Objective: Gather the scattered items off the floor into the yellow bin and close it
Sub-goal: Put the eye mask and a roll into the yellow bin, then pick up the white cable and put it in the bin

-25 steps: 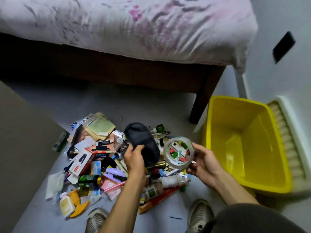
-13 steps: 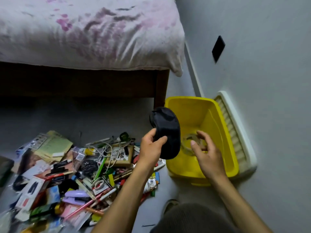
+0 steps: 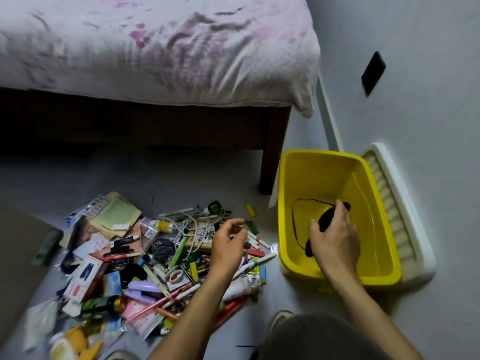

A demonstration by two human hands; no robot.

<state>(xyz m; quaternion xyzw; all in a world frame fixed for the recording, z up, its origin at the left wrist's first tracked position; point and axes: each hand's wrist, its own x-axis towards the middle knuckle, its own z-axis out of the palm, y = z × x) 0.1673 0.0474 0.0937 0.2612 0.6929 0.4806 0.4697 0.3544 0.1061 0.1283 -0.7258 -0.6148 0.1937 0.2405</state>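
The soft black fabric eye mask (image 3: 327, 221), half a second ago pinched by the left hand (image 3: 228, 246), is now gripped by the right hand (image 3: 335, 236) inside the yellow plastic bin (image 3: 322, 162); the left hand, emptied and loosely curled, is poised above the floor pile (image 3: 145, 258) left of it.

The grey floor (image 3: 181, 178) carried a loose heap (image 3: 155, 261) of pens, cables, packets and cards at lower left. A small yellow block (image 3: 250, 210) lay apart from the heap's far edge. The yellow bin (image 3: 322, 162) stood to the right, by the wall, beside a bed leg (image 3: 272, 152). A white lid (image 3: 405, 203) lay against the bin's right side.
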